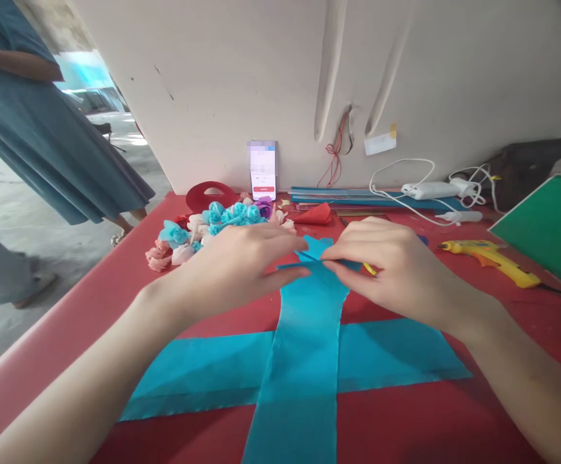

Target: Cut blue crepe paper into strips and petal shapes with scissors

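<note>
A long blue crepe-paper-like strip (pixel 304 335) runs toward me across the red table, its far end gathered and folded between my hands. My left hand (pixel 241 261) pinches the left side of that folded end between thumb and fingers. From the right, my right hand (pixel 386 261) pinches the same fold, its fingertips close to the left ones. Under the long strip, a second blue strip (pixel 400 353) lies crosswise. A small yellow item (pixel 370 269) shows partly beneath my right fingers; its kind is hidden.
Several blue, pink and white handmade flowers (pixel 234 216) are heaped behind my left hand. A phone (pixel 263 171) leans on the wall. To the right lie a yellow glue gun (pixel 495 259), a white power strip (pixel 429 190) and a green board (pixel 551 225). A person (pixel 43 135) stands at left.
</note>
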`<state>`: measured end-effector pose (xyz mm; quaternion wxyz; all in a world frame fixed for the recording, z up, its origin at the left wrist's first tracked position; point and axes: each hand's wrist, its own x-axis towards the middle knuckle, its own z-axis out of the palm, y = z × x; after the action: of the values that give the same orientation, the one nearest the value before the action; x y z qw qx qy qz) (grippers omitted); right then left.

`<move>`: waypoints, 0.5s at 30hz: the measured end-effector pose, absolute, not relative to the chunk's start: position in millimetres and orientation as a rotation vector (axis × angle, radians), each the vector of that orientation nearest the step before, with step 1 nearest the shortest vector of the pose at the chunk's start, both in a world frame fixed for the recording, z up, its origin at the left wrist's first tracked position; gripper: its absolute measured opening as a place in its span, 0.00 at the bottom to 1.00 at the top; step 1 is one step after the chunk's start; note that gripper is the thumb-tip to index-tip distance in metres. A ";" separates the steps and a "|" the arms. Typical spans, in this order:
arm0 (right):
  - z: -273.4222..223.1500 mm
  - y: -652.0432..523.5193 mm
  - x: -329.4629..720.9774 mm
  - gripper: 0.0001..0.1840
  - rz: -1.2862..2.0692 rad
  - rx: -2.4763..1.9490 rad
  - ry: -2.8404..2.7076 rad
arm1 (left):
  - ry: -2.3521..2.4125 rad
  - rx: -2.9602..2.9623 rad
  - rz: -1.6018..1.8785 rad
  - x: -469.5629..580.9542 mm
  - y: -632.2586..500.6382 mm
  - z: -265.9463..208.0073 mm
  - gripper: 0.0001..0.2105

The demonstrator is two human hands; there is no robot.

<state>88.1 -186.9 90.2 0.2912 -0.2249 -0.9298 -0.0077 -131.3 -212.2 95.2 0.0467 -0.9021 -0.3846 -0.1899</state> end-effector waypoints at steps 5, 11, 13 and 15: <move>93.0 -193.0 89.5 0.07 -0.079 -0.587 -2.557 | -1.099 -2.655 -0.499 -118.9 -217.5 90.9 0.15; 90.5 -203.4 83.4 0.15 -0.272 -0.454 -2.724 | -0.975 -2.605 -0.321 -112.5 -226.5 90.8 0.17; 90.3 -204.8 83.7 0.16 -0.300 -0.431 -2.738 | -0.909 -2.607 -0.273 -111.8 -228.2 92.1 0.16; 90.4 -203.5 89.9 0.15 -0.279 -0.459 -2.746 | -0.872 -2.597 -0.278 -112.9 -228.4 94.0 0.15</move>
<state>89.9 -203.5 90.4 0.1709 -0.1616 -0.9670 -0.0982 -112.9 -228.4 94.0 0.1927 -0.9255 -0.3106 -0.0989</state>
